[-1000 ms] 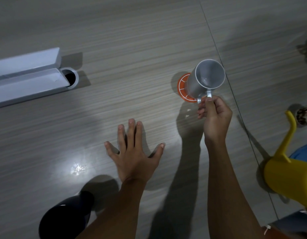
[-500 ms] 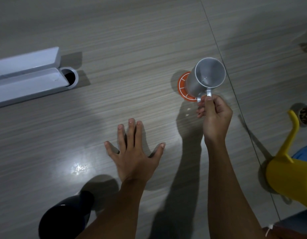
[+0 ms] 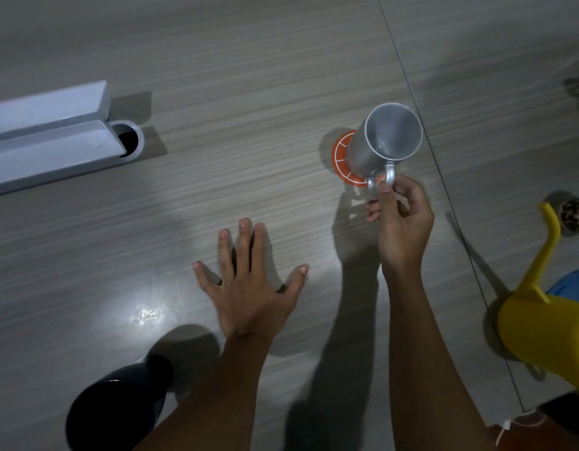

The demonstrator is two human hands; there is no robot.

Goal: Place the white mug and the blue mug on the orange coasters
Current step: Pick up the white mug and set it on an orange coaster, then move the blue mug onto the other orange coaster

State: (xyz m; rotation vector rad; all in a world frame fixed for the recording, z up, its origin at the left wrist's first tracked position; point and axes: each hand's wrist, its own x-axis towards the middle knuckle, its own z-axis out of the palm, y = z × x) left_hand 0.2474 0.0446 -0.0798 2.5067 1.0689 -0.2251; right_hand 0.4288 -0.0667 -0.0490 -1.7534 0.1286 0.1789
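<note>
The right hand (image 3: 400, 219) pinched the handle of the white mug (image 3: 384, 141) between thumb and fingers (image 3: 386, 188), the cup sitting over an orange coaster (image 3: 341, 154) near the far right of the wood-grain desk (image 3: 249, 92). Whether the mug's base was fully down on the coaster could not be told — the cup's wall hid the contact. The mug leaned in this wide view, its open mouth toward the camera and its handle pointing back at the wrist, so its long axis ran up and slightly away from the coaster's centre; the orange rim showed only on the left and near side. The left hand (image 3: 249, 288) lay flat and open on the desk, fingers spread, grasping nothing. A dark mug (image 3: 116, 411) — likely the blue one — stood at the near left edge, just beside the left forearm and well apart from the right hand. No second coaster was in view. The left hand looked better placed to reach it.
</note>
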